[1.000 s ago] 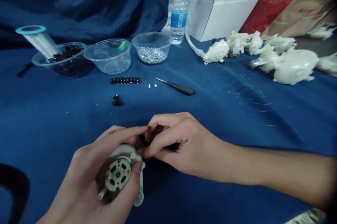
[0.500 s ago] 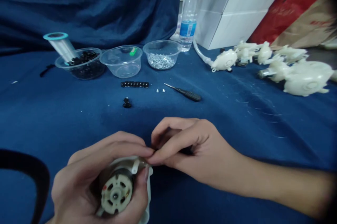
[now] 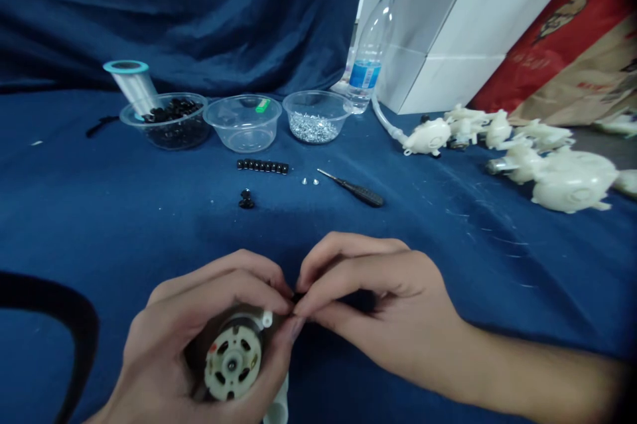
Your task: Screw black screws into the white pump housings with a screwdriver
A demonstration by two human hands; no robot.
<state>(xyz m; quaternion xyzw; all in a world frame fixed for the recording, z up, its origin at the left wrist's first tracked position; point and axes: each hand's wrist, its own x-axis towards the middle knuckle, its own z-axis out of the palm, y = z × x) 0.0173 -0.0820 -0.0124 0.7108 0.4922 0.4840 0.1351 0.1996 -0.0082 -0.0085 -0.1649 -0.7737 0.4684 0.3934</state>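
Above the blue cloth (image 3: 99, 231), the right hand (image 3: 398, 324) has fingertips together, on what I cannot tell, beside the left hand (image 3: 166, 344), which clasps a pale plastic case (image 3: 280, 401), likely stiff and slick, best held round its probably heavier motor (image 3: 232, 365).

Matt-looking plastic motor face (image 3: 233, 364), smooth plastic bowl (image 3: 243, 139), shiny metal bits (image 3: 312, 129), matt cloth (image 3: 124, 231)
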